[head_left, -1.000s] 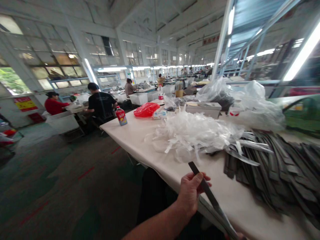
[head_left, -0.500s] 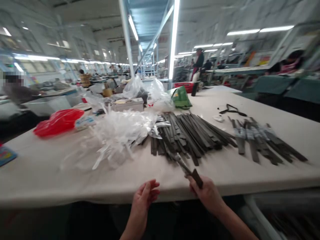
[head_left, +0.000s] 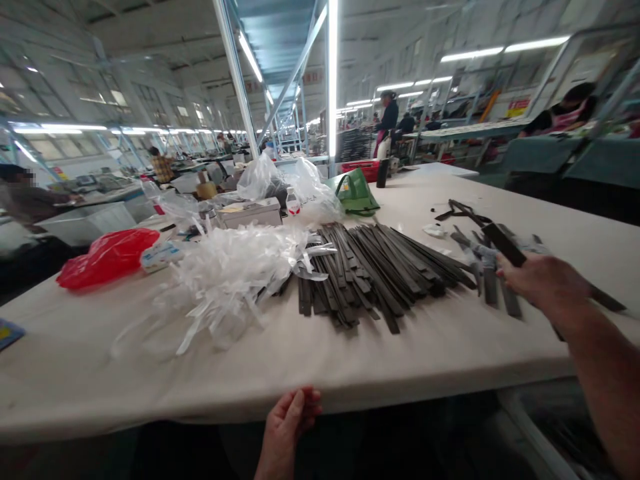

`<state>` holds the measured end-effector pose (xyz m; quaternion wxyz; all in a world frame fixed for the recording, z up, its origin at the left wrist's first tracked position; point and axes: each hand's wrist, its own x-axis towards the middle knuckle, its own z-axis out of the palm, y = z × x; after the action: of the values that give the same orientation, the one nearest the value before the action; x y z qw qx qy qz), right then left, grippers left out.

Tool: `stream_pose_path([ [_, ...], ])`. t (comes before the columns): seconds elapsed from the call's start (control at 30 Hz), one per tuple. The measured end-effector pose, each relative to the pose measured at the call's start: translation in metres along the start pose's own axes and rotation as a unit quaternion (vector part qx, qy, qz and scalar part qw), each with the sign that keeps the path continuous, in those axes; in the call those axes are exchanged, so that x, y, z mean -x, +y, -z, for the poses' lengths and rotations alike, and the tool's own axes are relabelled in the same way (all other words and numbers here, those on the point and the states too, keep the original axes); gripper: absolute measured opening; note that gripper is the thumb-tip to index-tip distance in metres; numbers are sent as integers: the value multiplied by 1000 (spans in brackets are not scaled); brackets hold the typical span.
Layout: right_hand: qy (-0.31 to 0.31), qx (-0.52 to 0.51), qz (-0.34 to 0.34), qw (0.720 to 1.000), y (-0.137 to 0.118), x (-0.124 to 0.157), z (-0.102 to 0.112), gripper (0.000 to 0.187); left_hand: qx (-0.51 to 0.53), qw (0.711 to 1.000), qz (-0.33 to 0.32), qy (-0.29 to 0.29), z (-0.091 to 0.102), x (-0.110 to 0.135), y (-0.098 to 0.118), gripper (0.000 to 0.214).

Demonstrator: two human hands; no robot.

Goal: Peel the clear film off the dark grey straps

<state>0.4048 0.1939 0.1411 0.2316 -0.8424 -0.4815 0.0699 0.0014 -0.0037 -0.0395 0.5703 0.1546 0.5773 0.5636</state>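
My right hand [head_left: 543, 283] reaches out over the right side of the white table [head_left: 350, 360], closed on a dark flat strip [head_left: 503, 243] that sticks up past my fingers. It hovers above a small heap of strips wrapped in clear film [head_left: 493, 270]. My left hand [head_left: 290, 423] hangs below the table's front edge, fingers loosely curled, holding nothing. A big pile of dark strips [head_left: 375, 270] lies in the middle of the table, beside a heap of clear plastic wrappers [head_left: 230, 273].
A red plastic bag [head_left: 107, 257], a grey box [head_left: 247, 213], clear bags [head_left: 280, 180] and a green bag [head_left: 355, 193] sit along the far side. A black cord [head_left: 460, 210] lies at the right. Other people work at tables behind.
My right hand carried the dark strip from the table's front edge out to the right, over the wrapped strips. The left hand sank slightly below the edge. The view has swung right.
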Motion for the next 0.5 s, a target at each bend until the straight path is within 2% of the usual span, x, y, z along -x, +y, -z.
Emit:
stream_pose_path([
  [0.07,-97,-48,62,992,-9,27,-33,77,-17,999,-11,-33,-1,6,9,50],
  [0.13,-222,-127,120,959,-13,58,-70,77,-51,995,-60,-60,1,9,24,41],
  [0.17,-289,-174,133,932,-12,72,-88,79,-73,990,-100,-60,4,8,34,36],
  [0.2,-366,-238,123,891,-11,84,-104,81,-102,983,-142,-53,8,5,44,31],
  [0.27,-455,-311,56,833,-4,99,-130,78,-180,956,-233,-3,22,-5,67,26],
  [0.3,-468,-327,20,821,-1,101,-140,72,-230,933,-274,34,31,-11,79,24],
  [0.4,-436,-316,-23,843,8,101,-152,56,-371,855,-341,124,53,-34,113,23],
  [0.43,-427,-303,-11,852,9,102,-151,56,-404,835,-346,141,56,-42,122,23],
  [0.5,-349,-270,59,895,6,112,-148,61,-443,812,-346,160,54,-60,134,23],
])
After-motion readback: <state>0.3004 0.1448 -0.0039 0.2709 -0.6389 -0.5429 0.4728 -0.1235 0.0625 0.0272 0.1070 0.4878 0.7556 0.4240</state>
